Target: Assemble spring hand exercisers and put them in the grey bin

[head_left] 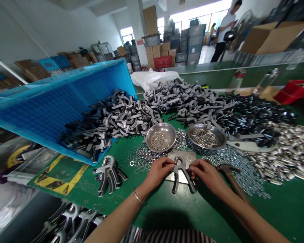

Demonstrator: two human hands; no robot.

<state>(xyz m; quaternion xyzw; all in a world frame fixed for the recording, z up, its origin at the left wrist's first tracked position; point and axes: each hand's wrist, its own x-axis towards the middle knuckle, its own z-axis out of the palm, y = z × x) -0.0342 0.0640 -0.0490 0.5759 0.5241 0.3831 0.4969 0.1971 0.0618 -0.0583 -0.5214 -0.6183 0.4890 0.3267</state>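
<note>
A grey hand grip strengthener (182, 165) lies on a small metal plate (171, 177), its two handles spread toward me. My left hand (159, 172) pinches it at the upper left, by the spring. My right hand (205, 173) is closed at the fingertips beside its right handle; whatever is between those fingers is hidden. Just beyond the plate stand two metal bowls, the left bowl (173, 133) with small metal pieces and the right bowl (224, 140) with small pins. A hammer (233, 180) lies under and beside my right forearm.
A tilted blue crate (66, 91) spills grey handles (126, 116). Finished-looking grips (110, 175) stand at left. Loose washers (139, 157), black knobs (258, 109) and metal cylinders (291, 148) cover the bench. A red bin (294, 91) sits at right; a person (224, 30) stands beyond.
</note>
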